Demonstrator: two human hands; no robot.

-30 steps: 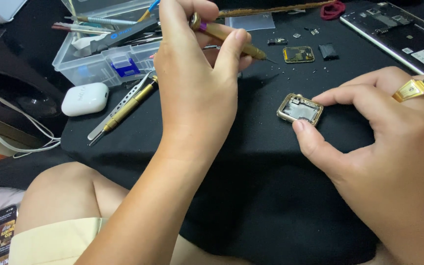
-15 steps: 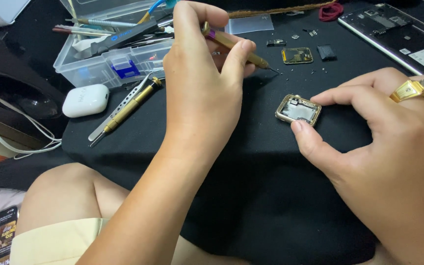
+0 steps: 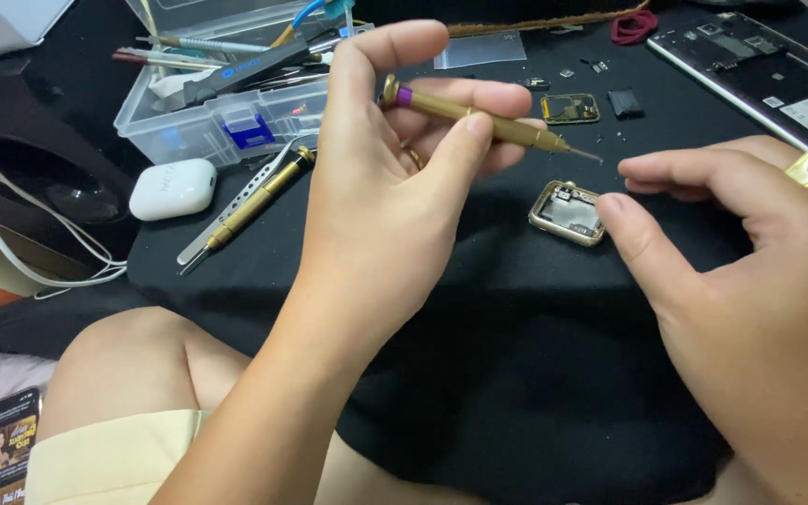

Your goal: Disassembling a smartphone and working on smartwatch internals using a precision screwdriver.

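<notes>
Above black cloth [image 3: 516, 374], left hand [image 3: 395, 196] pinches slim brass screwdriver [image 3: 479, 117].

L hand [image 3: 381, 196] raised, grip pinched; R hand [image 3: 750, 271] low, grip curled.

Single view, head-worn, looking steeply down and forward over the lap onto the black cloth [image 3: 516, 374] of the bench. Very near: both hands fill the foreground, left [image 3: 395, 215], right [image 3: 750, 281]. Far edge reaching a clear parts box [image 3: 226, 112] upper left and an opened phone [image 3: 759, 75] upper right.
</notes>
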